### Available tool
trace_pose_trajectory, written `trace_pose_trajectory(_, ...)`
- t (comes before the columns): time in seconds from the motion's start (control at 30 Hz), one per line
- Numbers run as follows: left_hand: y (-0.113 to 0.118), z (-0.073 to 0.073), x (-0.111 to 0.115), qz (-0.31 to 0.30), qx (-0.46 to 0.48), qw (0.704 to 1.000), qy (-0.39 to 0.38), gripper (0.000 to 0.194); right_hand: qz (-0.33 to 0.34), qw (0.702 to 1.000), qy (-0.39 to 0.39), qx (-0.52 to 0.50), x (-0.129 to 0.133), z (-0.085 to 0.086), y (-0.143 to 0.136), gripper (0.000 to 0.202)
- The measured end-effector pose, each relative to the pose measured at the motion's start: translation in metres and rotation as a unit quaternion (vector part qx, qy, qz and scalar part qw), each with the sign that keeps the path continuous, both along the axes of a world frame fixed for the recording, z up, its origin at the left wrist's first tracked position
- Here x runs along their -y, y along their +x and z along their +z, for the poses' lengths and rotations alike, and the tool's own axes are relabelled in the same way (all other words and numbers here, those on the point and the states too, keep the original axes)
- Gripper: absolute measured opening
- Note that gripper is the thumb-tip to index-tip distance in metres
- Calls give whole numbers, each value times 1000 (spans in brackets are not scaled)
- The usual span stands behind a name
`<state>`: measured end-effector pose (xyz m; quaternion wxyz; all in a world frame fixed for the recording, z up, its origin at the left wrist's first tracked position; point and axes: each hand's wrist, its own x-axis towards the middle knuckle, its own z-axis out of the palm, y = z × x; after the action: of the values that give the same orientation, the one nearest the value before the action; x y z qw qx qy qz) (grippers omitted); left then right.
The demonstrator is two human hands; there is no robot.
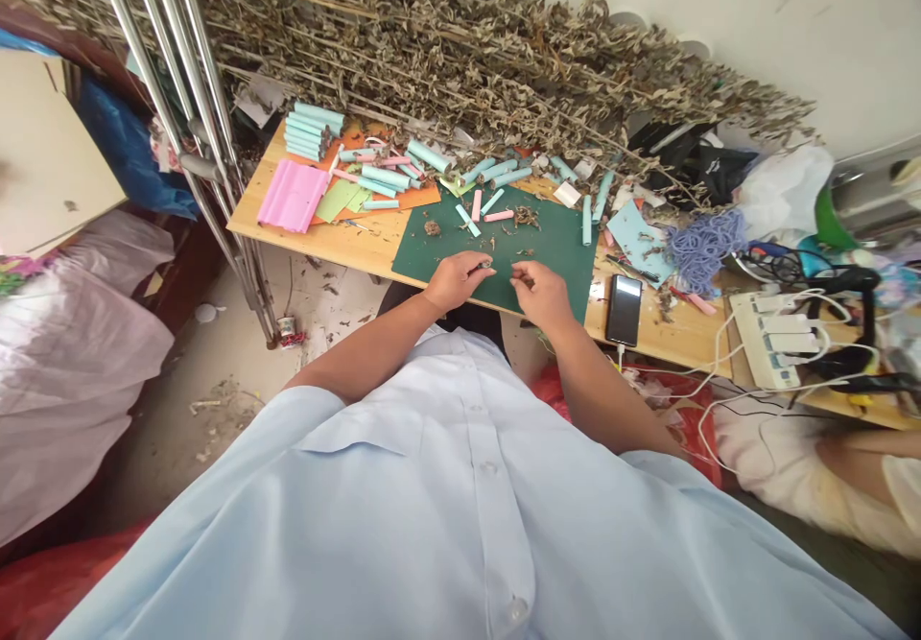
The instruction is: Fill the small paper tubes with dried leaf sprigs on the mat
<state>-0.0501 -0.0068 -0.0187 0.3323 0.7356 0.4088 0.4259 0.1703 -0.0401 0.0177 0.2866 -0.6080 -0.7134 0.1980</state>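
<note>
Over the near edge of the dark green cutting mat (424,247), my left hand (457,280) is closed round a small roll, mostly hidden, whose dark end shows by the thumb. My right hand (541,292) is close by on the right with fingertips pinched together; what they hold, if anything, is too small to tell. Beyond the hands lie a clump of dried leaf (527,216) and a smaller clump (432,228). Short paper tubes, among them a pink tube (499,216) and a pale blue tube (467,221), rest on the mat.
Stacked blue rolls (306,136) and pink corrugated paper (292,196) occupy the table's left end. Dried leafy stalks (460,45) lie along the back. To the right are purple yarn (709,247), a phone (624,311) on a cable, and a power strip (763,343). Metal poles (194,93) stand left.
</note>
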Motion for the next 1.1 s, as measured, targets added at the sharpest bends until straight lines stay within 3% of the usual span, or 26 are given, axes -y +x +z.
trace_pose_trajectory(0.2,0,-6,-3,60,11,998,2,27,33,999,18,29,6,-13,-22,33)
trace_pose_trajectory(0.5,-2,-6,-4,50,6,999,-2,28,60,982,34,177,1,-14,-48,25)
trace_pose_trajectory(0.63,-1,-6,-4,44,5,999,-5,27,29,992,39,119,-2,-16,-45,26)
trace_pose_trajectory(0.73,-1,-5,-3,21,-3,1000,3,27,-19,998,65,16,-6,-9,-43,30)
trace_pose_trajectory(0.83,-2,-3,-2,-9,-14,1000,14,28,-11,996,90,-23,-9,5,-46,31)
trace_pose_trajectory(1.1,-3,-2,-2,-33,-29,998,36,23,110,975,110,160,-11,37,-52,33)
